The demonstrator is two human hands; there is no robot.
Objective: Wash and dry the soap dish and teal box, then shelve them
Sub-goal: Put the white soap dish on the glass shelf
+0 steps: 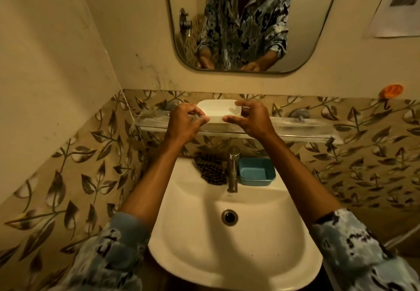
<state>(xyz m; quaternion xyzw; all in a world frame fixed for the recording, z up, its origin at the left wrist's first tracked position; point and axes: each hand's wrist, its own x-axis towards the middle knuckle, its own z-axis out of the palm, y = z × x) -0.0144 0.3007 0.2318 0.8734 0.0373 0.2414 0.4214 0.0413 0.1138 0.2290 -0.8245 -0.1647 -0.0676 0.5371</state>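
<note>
A white soap dish (217,109) sits at the clear glass shelf (295,127) above the sink, held at both ends. My left hand (185,120) pinches its left end and my right hand (248,119) pinches its right end. Whether the dish rests on the shelf or hovers just over it I cannot tell. The teal box (256,171) stands open side up on the sink's back ledge, right of the tap (233,170). A dark checked cloth (211,169) lies bunched on the ledge left of the tap.
The white basin (261,234) with its drain (229,216) lies below my forearms. A mirror (306,29) hangs on the wall above the shelf. Leaf-patterned tiles line the wall and the left corner. A paper sheet (395,6) is stuck at upper right.
</note>
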